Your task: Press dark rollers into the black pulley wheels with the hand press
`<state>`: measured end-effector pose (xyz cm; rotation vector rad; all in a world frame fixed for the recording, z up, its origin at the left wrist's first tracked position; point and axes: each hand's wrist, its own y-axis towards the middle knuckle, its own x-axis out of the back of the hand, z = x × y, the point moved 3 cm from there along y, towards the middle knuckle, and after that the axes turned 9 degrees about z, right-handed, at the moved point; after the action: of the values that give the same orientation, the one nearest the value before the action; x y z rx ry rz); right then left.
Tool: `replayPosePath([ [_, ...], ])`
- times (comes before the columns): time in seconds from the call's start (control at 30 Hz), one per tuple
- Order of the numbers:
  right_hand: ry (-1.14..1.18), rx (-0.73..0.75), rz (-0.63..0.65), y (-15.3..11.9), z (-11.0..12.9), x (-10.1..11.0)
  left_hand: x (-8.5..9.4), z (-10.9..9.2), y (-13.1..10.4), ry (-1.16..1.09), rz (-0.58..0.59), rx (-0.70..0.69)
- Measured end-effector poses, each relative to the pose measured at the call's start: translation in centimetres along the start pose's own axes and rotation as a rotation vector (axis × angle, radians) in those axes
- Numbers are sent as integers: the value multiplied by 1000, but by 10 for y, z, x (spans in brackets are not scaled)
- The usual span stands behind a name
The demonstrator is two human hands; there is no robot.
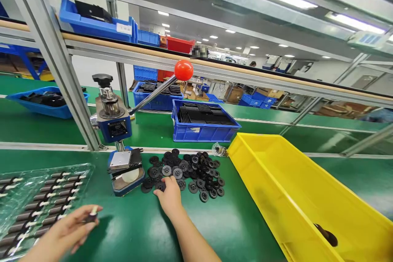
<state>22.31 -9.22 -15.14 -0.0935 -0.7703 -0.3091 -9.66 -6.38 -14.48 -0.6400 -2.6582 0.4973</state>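
White label [124, 28] on upper blue bin [92, 27], dark plate [118, 128] on press [111, 109], print illegible

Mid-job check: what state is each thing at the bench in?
Left hand: closed on small dark part, pale tip showing
Right hand: at black discs, grip unclear
Black discs: loose, heaped
Clear tray: holding rows of dark cylinders
Press lever: slanting up, red knob on top
Blue bin nearest the discs: filled with black pieces
Yellow bin: open-topped, dark item inside
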Motion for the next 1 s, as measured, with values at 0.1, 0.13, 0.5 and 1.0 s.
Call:
replayPosePath([
  [0.1,104,2,6,-17,-6,2,-75,-1,16,-213,231,-71],
  [0.13,143,2,16,-23,-8,2,-95,-3,20,-251,278,-79],
  [0.5,480,107,159,-82,-4,-13,-154,-30,21,-136,518,-174],
  [1.0,252,364,148,-89,2,-7,-145,-31,20,-229,598,-274],
])
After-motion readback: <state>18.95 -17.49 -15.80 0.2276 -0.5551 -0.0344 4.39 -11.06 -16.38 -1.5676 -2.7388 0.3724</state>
